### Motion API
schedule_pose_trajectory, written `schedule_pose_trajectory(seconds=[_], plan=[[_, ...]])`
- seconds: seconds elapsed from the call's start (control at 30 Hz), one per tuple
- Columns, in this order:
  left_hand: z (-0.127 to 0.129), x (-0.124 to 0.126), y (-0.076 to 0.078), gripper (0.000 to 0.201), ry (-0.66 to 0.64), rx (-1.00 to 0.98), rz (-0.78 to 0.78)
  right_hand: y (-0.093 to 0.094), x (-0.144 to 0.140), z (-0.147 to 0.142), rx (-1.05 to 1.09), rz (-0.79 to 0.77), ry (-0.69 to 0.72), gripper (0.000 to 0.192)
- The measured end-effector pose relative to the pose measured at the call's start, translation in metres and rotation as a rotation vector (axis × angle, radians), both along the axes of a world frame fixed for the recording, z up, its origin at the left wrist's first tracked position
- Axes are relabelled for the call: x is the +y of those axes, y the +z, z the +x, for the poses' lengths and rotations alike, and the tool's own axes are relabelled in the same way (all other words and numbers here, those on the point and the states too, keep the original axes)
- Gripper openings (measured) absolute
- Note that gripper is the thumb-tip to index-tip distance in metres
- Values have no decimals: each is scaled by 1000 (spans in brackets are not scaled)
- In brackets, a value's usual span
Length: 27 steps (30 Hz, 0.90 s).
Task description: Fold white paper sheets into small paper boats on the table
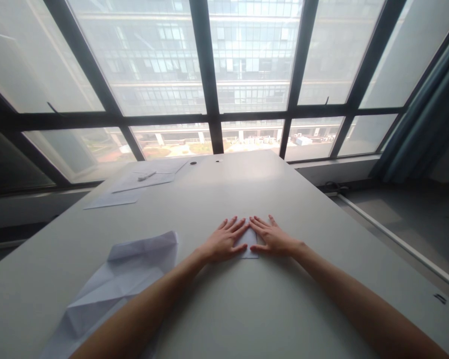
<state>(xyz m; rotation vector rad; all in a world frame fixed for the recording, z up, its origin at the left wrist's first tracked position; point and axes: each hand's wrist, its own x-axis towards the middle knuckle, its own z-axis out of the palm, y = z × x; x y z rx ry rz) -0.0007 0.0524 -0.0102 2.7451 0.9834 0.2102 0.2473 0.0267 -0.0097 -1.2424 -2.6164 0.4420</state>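
My left hand (224, 240) and my right hand (272, 236) lie flat, fingers spread, side by side on a small folded white paper (249, 245) in the middle of the grey table (247, 304). Fingertips of both hands nearly meet above the paper. Most of the paper is hidden under my palms; only its middle and near edge show. Neither hand grips anything.
A large creased, partly folded white sheet (115, 279) lies to the left under my left forearm. Flat paper sheets (134, 185) with a white pen (146, 175) sit at the table's far left. Big windows stand behind the table; floor and a blue curtain (426, 114) are to the right.
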Motion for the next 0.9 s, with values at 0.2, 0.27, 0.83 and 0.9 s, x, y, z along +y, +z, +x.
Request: schedule_pose_trajectory(seconds=[0.2, 0.27, 0.83, 0.9], plan=[[0, -2, 2, 72, 5, 2, -2, 3, 3, 4, 7, -50, 42, 109], [1, -2, 3, 72, 6, 5, 2, 3, 4, 5, 11, -58, 51, 112], [1, -1, 1, 71, 8, -4, 7, -12, 2, -6, -18, 54, -155, 75], [1, -1, 1, 69, 5, 13, 8, -13, 3, -6, -19, 48, -177, 70]])
